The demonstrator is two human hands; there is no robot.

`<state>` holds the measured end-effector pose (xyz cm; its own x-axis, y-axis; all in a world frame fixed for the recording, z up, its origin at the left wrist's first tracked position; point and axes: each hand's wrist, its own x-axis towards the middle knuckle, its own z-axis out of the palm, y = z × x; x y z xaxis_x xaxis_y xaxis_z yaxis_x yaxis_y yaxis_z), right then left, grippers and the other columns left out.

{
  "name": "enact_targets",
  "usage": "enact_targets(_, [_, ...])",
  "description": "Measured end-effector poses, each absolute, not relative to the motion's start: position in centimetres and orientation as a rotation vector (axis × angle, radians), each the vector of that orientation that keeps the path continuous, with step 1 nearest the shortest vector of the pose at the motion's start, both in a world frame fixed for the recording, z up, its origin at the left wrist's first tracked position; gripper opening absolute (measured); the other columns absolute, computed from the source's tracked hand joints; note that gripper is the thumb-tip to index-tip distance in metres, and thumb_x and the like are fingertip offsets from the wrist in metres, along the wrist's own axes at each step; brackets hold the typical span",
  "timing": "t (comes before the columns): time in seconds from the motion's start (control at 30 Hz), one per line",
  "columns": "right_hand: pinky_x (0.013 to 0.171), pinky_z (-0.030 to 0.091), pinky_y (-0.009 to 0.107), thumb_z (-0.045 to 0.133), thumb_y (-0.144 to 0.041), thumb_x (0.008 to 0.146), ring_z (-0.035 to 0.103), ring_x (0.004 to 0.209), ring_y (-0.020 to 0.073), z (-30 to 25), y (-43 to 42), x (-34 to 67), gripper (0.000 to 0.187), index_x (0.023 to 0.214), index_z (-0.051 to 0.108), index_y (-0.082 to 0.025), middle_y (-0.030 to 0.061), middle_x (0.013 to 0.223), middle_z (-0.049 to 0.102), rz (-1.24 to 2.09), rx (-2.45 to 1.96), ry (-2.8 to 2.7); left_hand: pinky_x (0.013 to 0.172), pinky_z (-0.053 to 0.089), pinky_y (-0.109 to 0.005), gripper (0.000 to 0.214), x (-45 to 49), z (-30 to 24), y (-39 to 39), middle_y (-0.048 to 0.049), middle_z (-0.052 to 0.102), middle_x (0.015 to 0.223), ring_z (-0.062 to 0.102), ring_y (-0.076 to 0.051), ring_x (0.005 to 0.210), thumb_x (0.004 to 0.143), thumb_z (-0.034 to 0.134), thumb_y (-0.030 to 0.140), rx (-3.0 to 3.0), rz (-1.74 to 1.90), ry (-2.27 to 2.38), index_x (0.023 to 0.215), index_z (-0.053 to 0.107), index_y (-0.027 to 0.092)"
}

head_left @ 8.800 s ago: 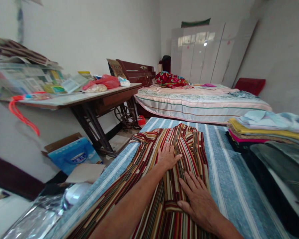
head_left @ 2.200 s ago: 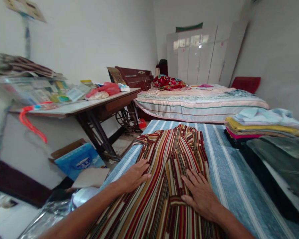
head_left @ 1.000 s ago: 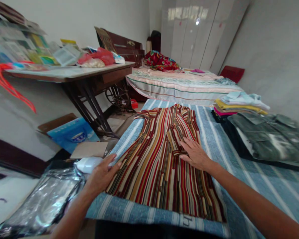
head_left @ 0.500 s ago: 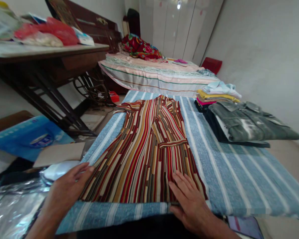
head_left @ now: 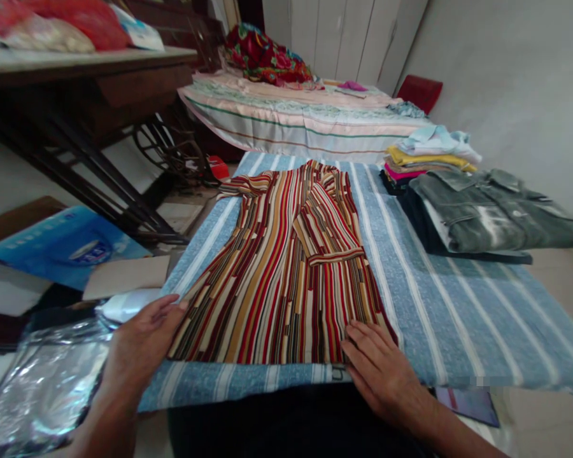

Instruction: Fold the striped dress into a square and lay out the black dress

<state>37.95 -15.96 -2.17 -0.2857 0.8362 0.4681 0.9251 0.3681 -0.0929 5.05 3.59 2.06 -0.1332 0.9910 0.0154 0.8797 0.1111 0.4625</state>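
A striped dress in red, tan, cream and black lies spread on a blue-and-white striped cloth. Its collar points away from me and its hem lies towards me. The right sleeve is folded inward over the front; the left one sticks out to the side. At the lower left edge is my left hand, open, with thumb and forefinger extended and the thumb at the fabric; its other fingers are partly hidden. My right hand rests open and flat on the lower right corner by the hem.
On the right lie a folded grey-green denim jacket and a stack of folded clothes. A sewing machine table stands at the left, above a blue box. Clear plastic packaging lies low on the left. A bed is behind.
The view has tilted down and shifted slightly. My right hand has moved a little right and nearer the hem corner. My left hand stays by the left edge; the dress lies the same.
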Motion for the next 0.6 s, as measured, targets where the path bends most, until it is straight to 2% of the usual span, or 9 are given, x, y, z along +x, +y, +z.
enact_targets(0.13, [0.098,0.041,0.047,0.047,-0.013,0.083,0.047,0.119,0.0278,-2.2,-15.1,37.0,0.030,0.110,0.061,-0.011,0.0154,0.116,0.061,-0.238,-1.511,-2.242,0.076,0.051,-0.028,0.045,5.1,1.8,3.5,-0.0033,0.069,0.097,0.065,-0.019,0.084,0.079,0.051,0.046,1.687,0.515,2.070,0.112,0.061,0.017])
enact_targets(0.3, [0.093,0.042,0.046,0.051,-0.016,0.079,0.053,0.108,0.0307,-1.8,-14.5,35.9,0.033,0.109,0.062,-0.009,0.0162,0.114,0.061,-0.288,-1.593,-2.384,0.075,0.050,-0.028,0.044,5.1,1.3,3.4,-0.0040,0.069,0.097,0.064,-0.019,0.086,0.080,0.052,0.045,1.671,0.540,2.053,0.113,0.061,0.017])
enact_targets(0.47, [0.089,0.042,0.043,0.053,-0.012,0.076,0.053,0.102,0.0306,-1.2,-14.2,35.2,0.032,0.106,0.063,-0.007,0.0165,0.107,0.062,-0.297,-1.682,-2.423,0.082,0.048,-0.031,0.043,5.6,1.5,2.9,-0.0036,0.068,0.099,0.063,-0.020,0.089,0.081,0.051,0.045,1.695,0.503,2.093,0.113,0.061,0.018])
enact_targets(0.6, [0.089,0.042,0.039,0.051,-0.008,0.074,0.051,0.100,0.0270,-0.9,-13.7,35.7,0.031,0.103,0.062,-0.010,0.0135,0.104,0.060,-0.134,-1.653,-2.363,0.081,0.048,-0.030,0.044,5.5,1.7,2.9,-0.0039,0.068,0.098,0.063,-0.020,0.089,0.082,0.049,0.047,1.751,0.467,2.094,0.113,0.061,0.019])
